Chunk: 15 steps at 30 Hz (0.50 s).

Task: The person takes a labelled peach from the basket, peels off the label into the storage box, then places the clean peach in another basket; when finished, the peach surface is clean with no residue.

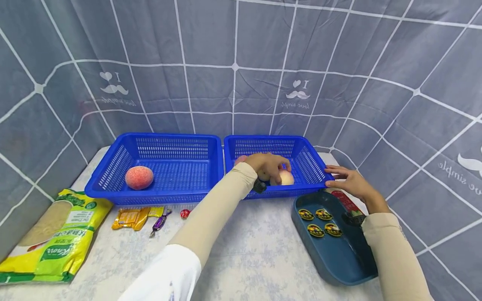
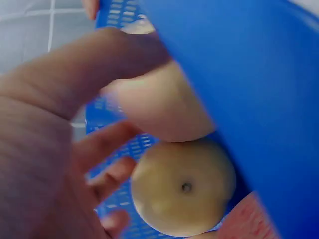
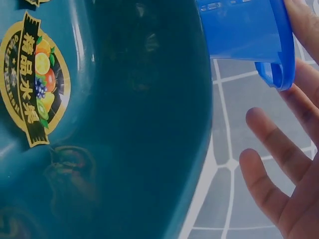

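Observation:
My left hand [image 1: 269,164] reaches into the right blue basket [image 1: 263,137] and grips a pale, peach-like fruit [image 1: 287,178] near the front wall. Thumb and fingers lie around this fruit in the left wrist view. Just below it there sits a yellow round fruit [image 2: 182,189] with a small dimple, and a reddish fruit [image 2: 248,219] shows partly behind the basket wall. At the basket's right front corner, my right hand [image 1: 354,184] pinches the blue rim between thumb and fingers, its other fingers spread in the right wrist view.
A second blue basket [image 1: 169,136] holds a red peach-like fruit [image 1: 139,177]. In front lie orange-wrapped packets [image 1: 129,218], a purple candy [image 1: 160,222] and a red candy [image 1: 185,213]. A yellow-green bag [image 1: 60,238] is at left. Right: a teal tray [image 1: 339,259] with fruit stickers [image 1: 315,230], beside a red package [image 1: 347,201].

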Each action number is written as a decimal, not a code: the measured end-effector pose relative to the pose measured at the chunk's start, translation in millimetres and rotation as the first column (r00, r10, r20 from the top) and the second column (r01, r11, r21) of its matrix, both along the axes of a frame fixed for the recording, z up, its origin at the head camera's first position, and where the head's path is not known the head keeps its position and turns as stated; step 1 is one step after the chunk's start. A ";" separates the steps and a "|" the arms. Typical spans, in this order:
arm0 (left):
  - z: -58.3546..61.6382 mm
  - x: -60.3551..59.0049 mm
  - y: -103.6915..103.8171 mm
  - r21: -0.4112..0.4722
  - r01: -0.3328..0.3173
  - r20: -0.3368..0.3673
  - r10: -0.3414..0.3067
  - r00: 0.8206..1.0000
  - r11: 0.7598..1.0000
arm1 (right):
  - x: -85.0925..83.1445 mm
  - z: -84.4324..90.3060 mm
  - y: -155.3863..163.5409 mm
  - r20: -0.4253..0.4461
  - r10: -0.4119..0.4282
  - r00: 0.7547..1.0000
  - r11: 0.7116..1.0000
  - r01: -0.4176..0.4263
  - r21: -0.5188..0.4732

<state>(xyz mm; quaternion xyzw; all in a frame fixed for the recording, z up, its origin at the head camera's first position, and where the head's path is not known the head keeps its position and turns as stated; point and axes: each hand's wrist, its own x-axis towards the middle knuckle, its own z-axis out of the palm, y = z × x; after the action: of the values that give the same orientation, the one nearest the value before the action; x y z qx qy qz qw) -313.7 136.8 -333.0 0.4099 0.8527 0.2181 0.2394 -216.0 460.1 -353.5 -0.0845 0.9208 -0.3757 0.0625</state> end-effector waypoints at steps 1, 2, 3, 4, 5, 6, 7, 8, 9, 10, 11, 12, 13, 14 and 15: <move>2.8 1.8 -0.7 -0.060 0.010 -0.034 -0.012 0.999 0.998 | -0.3 -0.4 -0.3 -0.007 0.006 1.000 1.000 -0.006 -0.004; 5.4 2.7 -1.6 -0.111 0.012 -0.072 -0.020 0.997 0.994 | -0.6 -0.3 -0.9 -0.013 0.012 1.000 1.000 -0.012 -0.008; 8.3 3.3 -3.2 -0.154 0.011 -0.111 -0.028 0.993 0.988 | -0.9 0.0 -1.6 -0.018 0.019 1.000 1.000 -0.019 -0.011; 11.2 3.3 -5.5 -0.172 0.008 -0.132 -0.031 0.991 0.985 | -1.3 0.5 -2.3 -0.022 0.025 0.999 1.000 -0.026 -0.015; 13.7 3.2 -8.4 -0.165 -0.007 -0.118 -0.013 0.993 0.986 | -1.7 0.8 -2.8 -0.026 0.032 0.999 0.999 -0.033 -0.019; 16.6 2.8 -12.2 -0.151 -0.007 -0.109 -0.009 0.994 0.988 | -2.0 1.1 -3.0 -0.027 0.038 0.999 0.999 -0.038 -0.023; 18.7 1.7 -16.7 -0.125 -0.007 -0.100 -0.006 0.995 0.992 | -1.9 1.5 -3.2 -0.028 0.038 0.999 0.999 -0.039 -0.020; 21.0 0.9 -22.3 -0.092 -0.008 -0.082 0.000 0.997 0.996 | -1.9 1.4 -3.1 -0.028 0.040 0.999 0.999 -0.041 -0.023; 23.9 0.5 -29.2 -0.053 -0.002 -0.064 -0.001 0.998 0.999 | -1.8 1.1 -2.9 -0.030 0.040 0.999 0.999 -0.041 -0.025; 26.9 0.2 -36.9 -0.015 0.002 -0.055 -0.003 0.998 1.000 | -1.5 0.8 -2.4 -0.031 0.039 0.999 0.999 -0.040 -0.027; 29.6 0.5 -46.1 0.019 0.006 -0.056 -0.005 0.998 1.000 | -0.8 0.7 -2.2 -0.033 0.038 0.999 0.999 -0.039 -0.029; 32.8 1.3 -56.7 0.039 0.020 -0.090 -0.017 0.996 0.999 | 0.3 0.8 -2.0 -0.032 0.038 0.999 0.999 -0.039 -0.031; 36.3 3.3 -68.9 0.068 0.025 -0.095 -0.019 0.995 0.997 | 1.5 0.9 -1.7 -0.030 0.038 0.999 0.999 -0.039 -0.034; 39.7 6.5 -83.0 0.089 0.030 -0.106 -0.021 0.994 0.996 | 2.9 1.3 -1.5 -0.026 0.038 0.999 0.999 -0.039 -0.036; 42.7 10.3 -98.7 0.104 0.032 -0.127 -0.019 0.992 0.994 | 4.5 2.0 -1.5 -0.021 0.037 0.999 0.999 -0.038 -0.032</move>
<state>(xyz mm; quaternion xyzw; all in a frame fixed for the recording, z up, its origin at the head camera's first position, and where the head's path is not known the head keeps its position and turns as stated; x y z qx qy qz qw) -303.5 38.2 -290.3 0.4459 0.8480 0.2336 0.1657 -211.5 458.6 -351.5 -0.1068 0.9134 -0.3884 0.0586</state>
